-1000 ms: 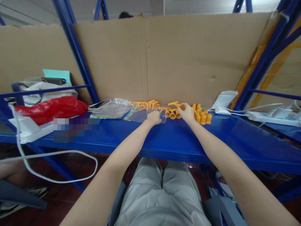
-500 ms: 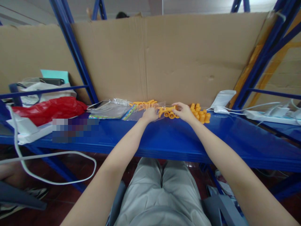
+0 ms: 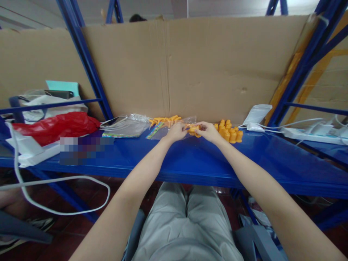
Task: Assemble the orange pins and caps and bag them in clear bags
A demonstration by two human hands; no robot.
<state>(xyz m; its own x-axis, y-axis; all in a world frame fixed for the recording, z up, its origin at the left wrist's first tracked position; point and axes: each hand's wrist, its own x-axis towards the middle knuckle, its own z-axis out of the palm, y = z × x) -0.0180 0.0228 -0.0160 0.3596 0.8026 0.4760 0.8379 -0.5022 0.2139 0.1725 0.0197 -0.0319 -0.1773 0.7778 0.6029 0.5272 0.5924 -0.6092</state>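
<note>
My left hand [image 3: 176,132] is closed on the edge of a clear plastic bag [image 3: 156,135] with a striped, coloured strip. My right hand [image 3: 208,132] has its fingers curled around orange plastic pieces [image 3: 193,129] between the two hands, at the bag's right end. Whether these pieces are inside the bag is hidden by the fingers. Behind the left hand lies a heap of thin orange plastic parts [image 3: 165,120]. To the right of my right hand several stubby orange plastic pieces [image 3: 231,135] stand together in rows.
A pile of clear bags [image 3: 127,127] lies left on the blue shelf [image 3: 190,159]. Farther left are a red plastic bag [image 3: 59,127] and a looping white cable [image 3: 67,212]. A power strip [image 3: 304,134] sits right. Cardboard [image 3: 206,69] walls off the back.
My hands have come closer together. The right hand has moved slightly left with orange pieces, and the row of round pieces beneath it is now mostly covered. The bag's striped end has shifted right.
</note>
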